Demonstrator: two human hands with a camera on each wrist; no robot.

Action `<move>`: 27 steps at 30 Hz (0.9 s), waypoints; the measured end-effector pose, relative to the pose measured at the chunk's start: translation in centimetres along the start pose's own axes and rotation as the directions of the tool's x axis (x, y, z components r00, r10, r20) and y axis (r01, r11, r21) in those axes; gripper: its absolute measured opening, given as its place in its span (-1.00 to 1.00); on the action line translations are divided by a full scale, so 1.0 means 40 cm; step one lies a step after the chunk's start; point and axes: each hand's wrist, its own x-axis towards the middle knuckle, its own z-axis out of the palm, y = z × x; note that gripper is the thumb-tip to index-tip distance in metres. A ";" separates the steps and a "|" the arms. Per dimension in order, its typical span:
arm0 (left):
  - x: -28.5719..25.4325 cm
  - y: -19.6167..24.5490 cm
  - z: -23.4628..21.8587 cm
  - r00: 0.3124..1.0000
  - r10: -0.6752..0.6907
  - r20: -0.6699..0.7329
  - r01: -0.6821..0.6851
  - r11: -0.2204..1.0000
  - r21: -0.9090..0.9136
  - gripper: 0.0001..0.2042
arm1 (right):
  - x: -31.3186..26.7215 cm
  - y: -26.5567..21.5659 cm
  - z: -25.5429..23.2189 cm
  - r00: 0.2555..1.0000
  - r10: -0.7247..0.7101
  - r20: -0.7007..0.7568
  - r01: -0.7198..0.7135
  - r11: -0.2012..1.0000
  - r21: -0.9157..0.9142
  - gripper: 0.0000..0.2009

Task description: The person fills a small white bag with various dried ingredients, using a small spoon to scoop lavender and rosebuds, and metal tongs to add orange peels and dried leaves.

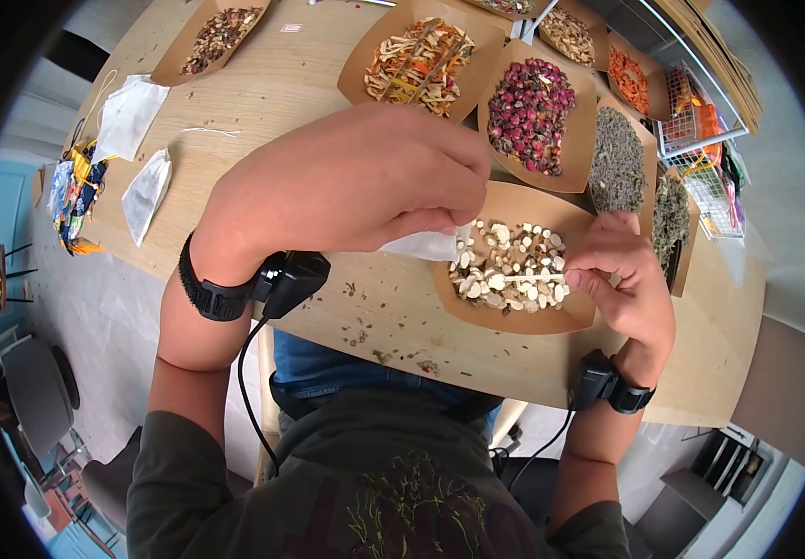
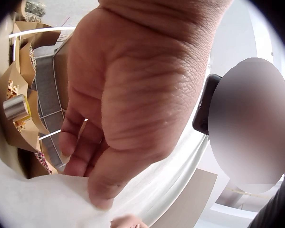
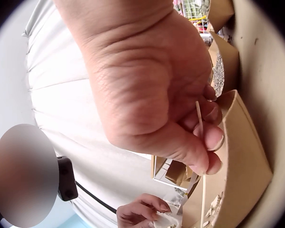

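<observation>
My left hand (image 1: 356, 177) holds a small white pouch (image 1: 426, 244) by its edge, above the left side of a cardboard tray (image 1: 524, 322). White and tan dried slices (image 1: 496, 298) lie in that tray. Over the tray's right side, my right hand (image 1: 621, 275) pinches a thin off-white cord (image 3: 203, 199) between thumb and forefinger. The cord stretches leftward over the slices in the head view. In the left wrist view the thumb lies against the white cloth (image 2: 47, 202), and other fingers are partly hidden behind it.
Beyond stand a tray of dried rosebuds (image 1: 581, 168), a tray of orange shreds (image 1: 354, 84) with metal tongs, and a tray of grey-green herb (image 1: 619, 163). Two white pouches (image 1: 146, 196) lie at left. A wire basket (image 1: 715, 200) stands at right. Crumbs dot the table's front.
</observation>
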 end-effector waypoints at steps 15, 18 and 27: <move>0.003 0.001 0.002 0.999 0.035 -0.023 -0.035 0.999 -0.012 -0.86 | 0.018 -0.052 0.021 0.964 0.001 -0.267 0.030 0.993 0.110 -0.92; 0.003 0.000 0.002 1.000 0.023 -0.006 -0.023 1.000 0.000 -0.86 | 0.029 -0.079 0.037 0.941 -0.143 -0.306 0.115 0.987 -0.108 -0.89; 0.010 -0.002 -0.001 0.999 -0.034 0.027 0.036 0.998 -0.046 -0.88 | 0.006 -0.082 0.009 0.966 -0.241 -0.092 0.232 0.968 -0.093 -0.85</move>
